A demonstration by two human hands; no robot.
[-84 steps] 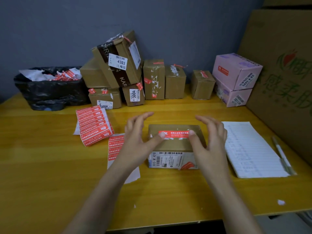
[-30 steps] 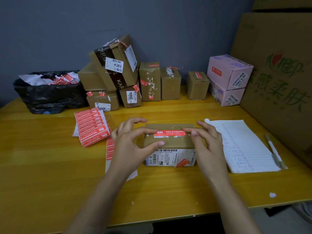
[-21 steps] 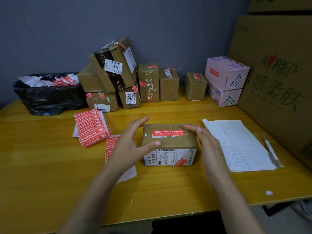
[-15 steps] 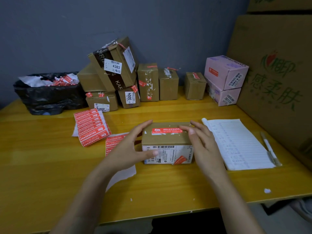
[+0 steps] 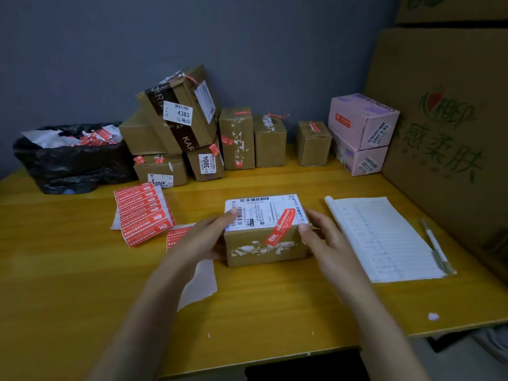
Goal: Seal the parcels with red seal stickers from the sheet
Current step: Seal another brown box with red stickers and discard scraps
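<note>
At the upper left of the frame, a black plastic bag [image 5: 68, 163] holds white and red paper scraps. Right of it, brown cardboard parcels [image 5: 176, 130] stand stacked against the grey wall. Below them, a fanned sheet of red seal stickers [image 5: 143, 213] lies on the yellow wooden table [image 5: 55, 257]. A 2nd sticker sheet [image 5: 178, 235] lies just beside it, partly under the left hand [image 5: 200, 240]. That hand grips the left end of the small brown cardboard parcel [image 5: 264, 248] at the centre of the frame, thumb on its white shipping label [image 5: 258, 213]. 1 red seal sticker [image 5: 280, 226] runs from the label over the front edge. The right hand [image 5: 327, 240] grips the parcel's right end, fingers curled round it. Further right lie a lined white notepad [image 5: 382, 237] and a white pen [image 5: 437, 246]. 2 pink boxes [image 5: 362, 125] stand at the upper right.
</note>
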